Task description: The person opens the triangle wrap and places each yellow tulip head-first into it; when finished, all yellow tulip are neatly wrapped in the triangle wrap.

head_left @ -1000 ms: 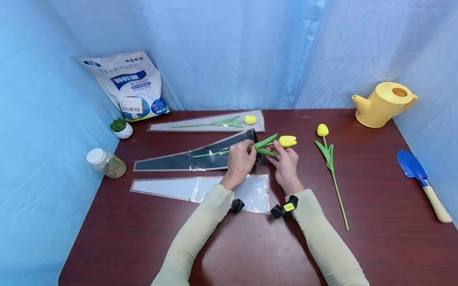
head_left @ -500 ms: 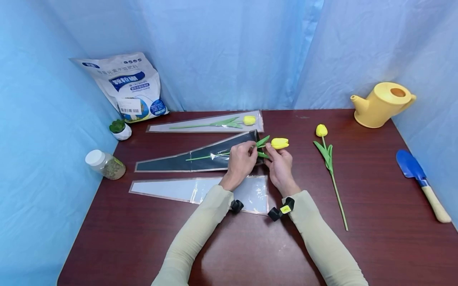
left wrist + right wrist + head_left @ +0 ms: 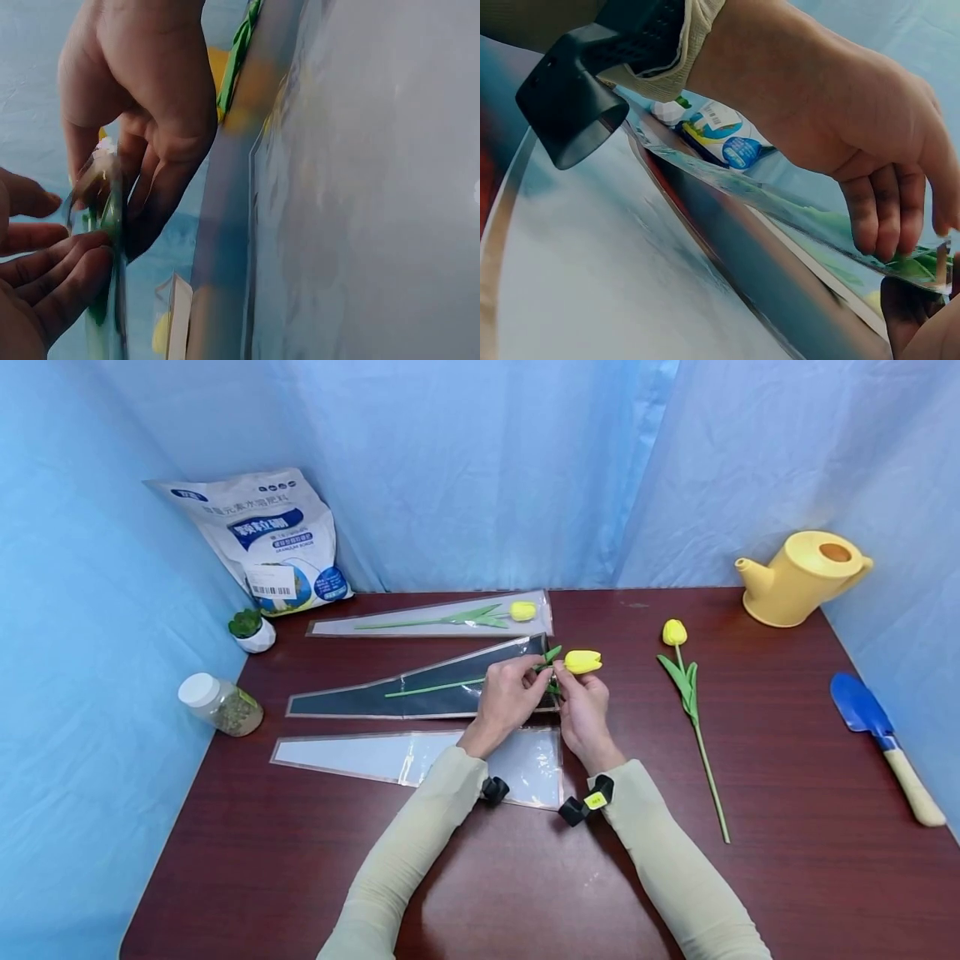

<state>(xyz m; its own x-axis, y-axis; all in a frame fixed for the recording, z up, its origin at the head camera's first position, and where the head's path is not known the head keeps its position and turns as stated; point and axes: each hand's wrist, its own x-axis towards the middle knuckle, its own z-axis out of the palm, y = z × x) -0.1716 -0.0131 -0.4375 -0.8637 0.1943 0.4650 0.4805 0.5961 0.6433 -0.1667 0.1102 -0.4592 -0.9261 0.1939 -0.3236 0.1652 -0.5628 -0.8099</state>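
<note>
A yellow tulip lies with its green stem inside a tapered, black-backed clear flower sleeve. Its bloom is outside the wide mouth, with a leaf tip showing at the edge. My left hand pinches the sleeve near its mouth; in the right wrist view, the left hand's fingers reach down onto the clear film. With thumb and fingertips my right hand pinches the tulip just below the bloom. In the left wrist view the right hand reaches down around the film at the mouth, partly hiding the stem.
Behind lies a sleeved tulip; in front is a white-backed sleeve. Another tulip lies to the right, near a watering can and a blue trowel. A fertilizer bag, potted succulent and jar stand left.
The tulip has slid left into the black-backed sleeve, its leaves now mostly within the mouth. My right hand has moved left with it, close to my left hand, which stays near the mouth.
</note>
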